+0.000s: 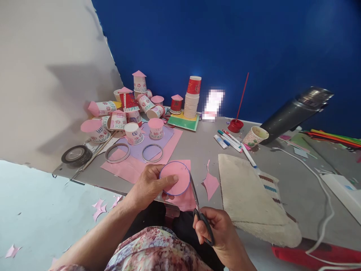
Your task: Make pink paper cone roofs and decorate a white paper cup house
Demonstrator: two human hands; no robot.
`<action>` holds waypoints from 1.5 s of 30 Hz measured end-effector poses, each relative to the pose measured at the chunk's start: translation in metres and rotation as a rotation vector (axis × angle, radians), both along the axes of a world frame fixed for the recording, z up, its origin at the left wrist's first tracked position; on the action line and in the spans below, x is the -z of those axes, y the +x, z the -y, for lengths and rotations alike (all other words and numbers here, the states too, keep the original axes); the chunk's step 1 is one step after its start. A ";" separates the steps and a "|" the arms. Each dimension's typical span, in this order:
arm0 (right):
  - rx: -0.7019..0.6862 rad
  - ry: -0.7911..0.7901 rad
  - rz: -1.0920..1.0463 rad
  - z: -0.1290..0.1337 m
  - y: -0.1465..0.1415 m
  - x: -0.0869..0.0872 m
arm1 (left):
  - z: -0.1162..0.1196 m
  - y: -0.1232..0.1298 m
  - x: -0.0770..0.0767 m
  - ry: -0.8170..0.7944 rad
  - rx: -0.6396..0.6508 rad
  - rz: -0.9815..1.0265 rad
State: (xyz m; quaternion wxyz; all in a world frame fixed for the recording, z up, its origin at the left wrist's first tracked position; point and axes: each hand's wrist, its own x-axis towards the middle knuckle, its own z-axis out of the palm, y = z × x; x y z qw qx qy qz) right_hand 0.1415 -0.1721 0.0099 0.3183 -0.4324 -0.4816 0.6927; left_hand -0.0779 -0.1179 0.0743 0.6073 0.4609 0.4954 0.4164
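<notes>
Between the thumb and fingers of my left hand (153, 184) is a pink paper circle (180, 175) outlined in blue. My right hand (218, 231) grips black-handled scissors (199, 210), whose blades point up along the circle's right edge. More pink paper (184, 201) shows below the circle; whether it is joined to it I cannot tell. A pink offcut (211, 184) lies on the grey table just right of the blades. Beyond my left hand, two tape rings (152, 161) (106, 152) rest on pink and purple sheets (138, 152).
Decorated paper cups (134, 133) crowd the back left, near a tall cup stack (191, 103). Black tape (64, 158) sits at the left edge. Right are markers (229, 142), a patterned cup (255, 136), a dark flask (290, 116), a cream cloth (245, 192) and a white cable (328, 203).
</notes>
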 end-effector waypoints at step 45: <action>-0.016 -0.014 0.013 -0.002 0.004 -0.008 | -0.004 0.000 -0.010 -0.005 0.143 -0.087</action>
